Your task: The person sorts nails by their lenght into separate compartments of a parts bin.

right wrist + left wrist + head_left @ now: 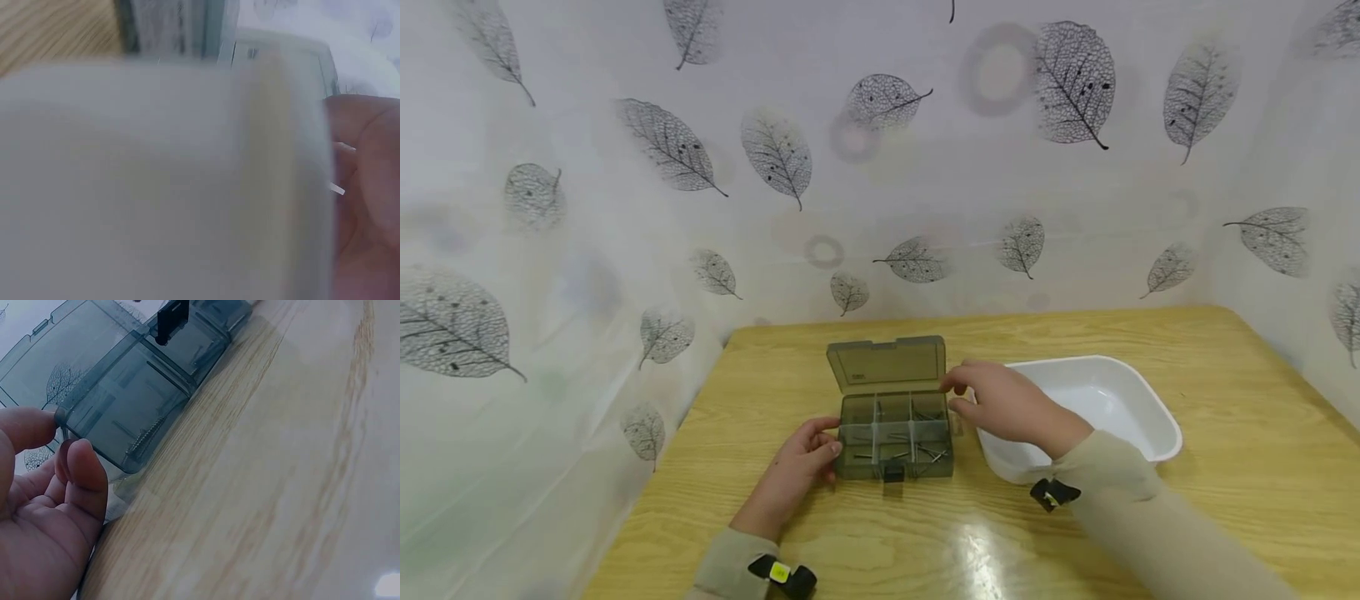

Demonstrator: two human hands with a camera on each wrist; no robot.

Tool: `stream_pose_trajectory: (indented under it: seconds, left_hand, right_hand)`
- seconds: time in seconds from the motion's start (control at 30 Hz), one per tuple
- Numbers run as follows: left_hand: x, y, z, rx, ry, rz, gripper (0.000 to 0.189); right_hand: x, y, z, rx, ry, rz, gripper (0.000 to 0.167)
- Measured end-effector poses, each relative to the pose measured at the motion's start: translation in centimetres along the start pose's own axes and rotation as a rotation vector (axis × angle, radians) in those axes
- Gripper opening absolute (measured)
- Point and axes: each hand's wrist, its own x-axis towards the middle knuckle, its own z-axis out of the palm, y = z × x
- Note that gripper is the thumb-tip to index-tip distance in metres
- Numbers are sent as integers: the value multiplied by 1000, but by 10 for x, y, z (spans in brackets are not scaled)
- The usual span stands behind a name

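Observation:
A translucent grey compartment box [895,435] stands on the table with its lid [891,367] raised at the back. Several screws [147,434] lie in its compartments. At the box's left side, my left hand [801,467] grips the wall near the front corner between thumb and fingers. My right hand [1007,404] reaches over the basin's left rim, its bent fingers at the right edge of the lid near the hinge; thumb and forefinger look apart. In the right wrist view, the basin's blurred wall [137,187] hides much of the box and part of that hand [375,187].
A white plastic basin [1161,417] sits to the right of the box, under my right forearm. The wood-grain table [865,550] reaches back to a pale curtain [925,192] printed with leaves, which also hangs at both sides.

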Motion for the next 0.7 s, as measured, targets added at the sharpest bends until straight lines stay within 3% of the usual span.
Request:
stream_pose_trajectory:
  seconds: [0.23, 0.4, 0.7]
  left_hand:
    - [1, -1, 1, -11, 6, -2, 47]
    - [0, 0, 2, -20, 4, -8, 47]
    - [1, -1, 2, -5, 6, 3, 46]
  right_hand:
    - [-19, 37, -7, -1, -2, 61, 22]
    - [-27, 57, -2, -7, -15, 58, 21]
    - [-33, 64, 13, 30, -115, 115, 32]
